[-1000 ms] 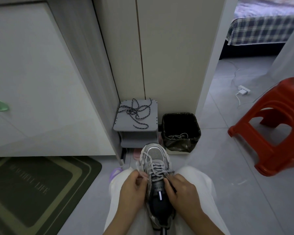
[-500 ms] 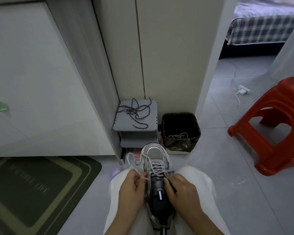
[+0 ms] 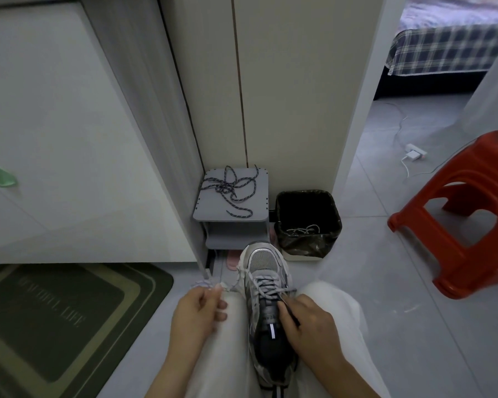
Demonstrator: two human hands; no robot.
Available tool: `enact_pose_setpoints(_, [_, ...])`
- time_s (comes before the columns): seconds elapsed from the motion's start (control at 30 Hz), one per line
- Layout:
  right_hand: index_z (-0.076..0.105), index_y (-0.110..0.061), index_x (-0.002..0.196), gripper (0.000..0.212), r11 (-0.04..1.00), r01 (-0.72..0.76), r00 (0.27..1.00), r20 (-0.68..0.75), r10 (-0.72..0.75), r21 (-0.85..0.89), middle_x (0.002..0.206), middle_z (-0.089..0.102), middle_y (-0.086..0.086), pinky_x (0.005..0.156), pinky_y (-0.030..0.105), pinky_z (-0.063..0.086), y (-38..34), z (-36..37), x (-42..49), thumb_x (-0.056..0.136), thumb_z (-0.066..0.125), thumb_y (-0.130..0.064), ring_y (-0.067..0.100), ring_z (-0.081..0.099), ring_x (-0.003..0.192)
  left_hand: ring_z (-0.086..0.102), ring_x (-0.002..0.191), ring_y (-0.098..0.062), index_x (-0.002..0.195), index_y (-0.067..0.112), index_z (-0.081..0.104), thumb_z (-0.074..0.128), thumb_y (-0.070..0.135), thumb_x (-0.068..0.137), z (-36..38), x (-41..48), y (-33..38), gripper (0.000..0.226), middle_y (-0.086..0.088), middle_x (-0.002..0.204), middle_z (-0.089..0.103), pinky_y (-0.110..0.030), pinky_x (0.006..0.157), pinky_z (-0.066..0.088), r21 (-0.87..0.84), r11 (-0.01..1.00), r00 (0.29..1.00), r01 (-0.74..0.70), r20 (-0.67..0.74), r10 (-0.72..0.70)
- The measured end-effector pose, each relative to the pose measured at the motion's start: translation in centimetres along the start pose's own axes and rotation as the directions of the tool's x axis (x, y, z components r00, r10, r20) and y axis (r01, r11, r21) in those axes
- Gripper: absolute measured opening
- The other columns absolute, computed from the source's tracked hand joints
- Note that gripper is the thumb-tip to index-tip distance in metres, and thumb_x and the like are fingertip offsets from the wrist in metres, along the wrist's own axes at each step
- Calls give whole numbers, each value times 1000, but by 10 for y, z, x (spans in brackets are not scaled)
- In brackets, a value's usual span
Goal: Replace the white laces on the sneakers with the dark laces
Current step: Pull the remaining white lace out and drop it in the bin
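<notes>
A grey sneaker [image 3: 266, 268] lies between my knees, toe pointing away, with a white lace [image 3: 266, 284] crossed through its eyelets. My left hand [image 3: 197, 311] has moved out to the left of the shoe and pinches one end of that lace, which runs taut to the eyelets. My right hand [image 3: 305, 323] grips the shoe's tongue and right side. Dark speckled laces [image 3: 232, 191] lie tangled on top of a small grey shelf [image 3: 210, 215] beyond the shoe.
A black bin [image 3: 332, 214] beside the shelf holds a white lace. A red plastic stool [image 3: 466, 214] stands at the right. A green doormat [image 3: 55, 320] lies at the left, below a white cabinet. A charger and cable lie on the floor behind.
My left hand has drawn away from the shoe to the left, pulling the white lace end out with it. My right hand has stayed on the shoe.
</notes>
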State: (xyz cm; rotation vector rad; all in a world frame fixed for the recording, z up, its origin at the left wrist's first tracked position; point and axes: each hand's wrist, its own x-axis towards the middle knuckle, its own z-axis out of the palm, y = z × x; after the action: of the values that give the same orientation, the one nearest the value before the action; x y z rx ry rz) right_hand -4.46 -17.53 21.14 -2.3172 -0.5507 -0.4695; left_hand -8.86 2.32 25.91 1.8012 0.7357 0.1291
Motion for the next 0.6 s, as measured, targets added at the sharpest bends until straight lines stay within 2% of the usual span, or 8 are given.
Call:
enact_pose_setpoints(0.07, [74, -17, 88, 30, 1000, -5, 1000, 14, 5, -6, 66, 59, -3, 48, 19, 40, -1, 0, 0, 87, 50, -34, 10, 52, 54, 65, 64, -12, 69, 23, 64, 63, 37, 86, -1, -5, -3, 22, 7, 67, 68, -31, 63, 50, 193, 972, 989, -134, -36, 143])
enact_pose_setpoints(0.13, [74, -17, 88, 30, 1000, -12, 1000, 28, 12, -9, 67, 59, -4, 49, 18, 39, -2, -2, 1, 87, 49, -34, 9, 52, 55, 60, 80, -2, 76, 36, 62, 72, 36, 79, 8, -19, 1, 11, 23, 81, 63, -20, 76, 45, 275, 921, 960, -278, 53, 274])
enact_pose_setpoints(0.23, [73, -18, 87, 30, 999, -37, 998, 54, 37, -1, 68, 59, -5, 51, 17, 38, -4, -4, 1, 87, 49, -36, 9, 52, 57, 41, 106, 18, 118, 49, 43, 70, 44, 71, 28, -34, -1, 54, 38, 110, 46, -2, 93, 24, 387, 760, 850, -522, 307, 427])
enact_pose_setpoints(0.27, [72, -19, 87, 30, 999, -53, 996, 72, 52, 6, 68, 59, -5, 51, 16, 38, -5, -5, 1, 86, 49, -37, 9, 52, 58, 39, 116, 16, 128, 47, 37, 66, 47, 72, 34, -32, -7, 63, 34, 121, 46, -3, 99, 23, 391, 728, 823, -563, 348, 449])
enact_pose_setpoints(0.33, [71, -21, 91, 30, 996, -80, 991, 113, 76, 27, 71, 60, -6, 52, 16, 40, -7, -7, 1, 87, 48, -40, 7, 53, 60, 43, 127, 0, 141, 40, 27, 56, 51, 79, 43, -29, -20, 70, 17, 138, 47, -17, 108, 27, 428, 717, 834, -550, 314, 453])
enact_pose_setpoints(0.47, [67, -28, 95, 31, 972, -194, 964, 209, 164, 131, 81, 63, -7, 63, 19, 48, -12, -11, 9, 92, 40, -42, 5, 58, 69, 50, 124, -11, 138, 43, 29, 34, 45, 89, 49, -22, -25, 49, 12, 134, 53, -42, 110, 33, 521, 653, 827, -550, 226, 515])
enact_pose_setpoints(0.53, [71, -23, 101, 24, 953, -266, 943, 247, 225, 146, 88, 64, -6, 71, 22, 50, -12, -10, 18, 91, 53, -36, 5, 60, 76, 54, 118, -11, 136, 36, 39, 38, 36, 86, 49, -22, -19, 50, 9, 127, 59, -38, 108, 36, 503, 665, 824, -552, 210, 526])
enact_pose_setpoints(0.6, [74, -22, 92, 11, 917, -345, 922, 256, 291, 200, 84, 64, -8, 73, 23, 51, -12, -6, 26, 84, 68, -25, 6, 60, 75, 60, 106, -15, 130, 23, 53, 43, 30, 80, 48, -25, -11, 51, 2, 115, 66, -26, 105, 34, 520, 657, 821, -547, 177, 543])
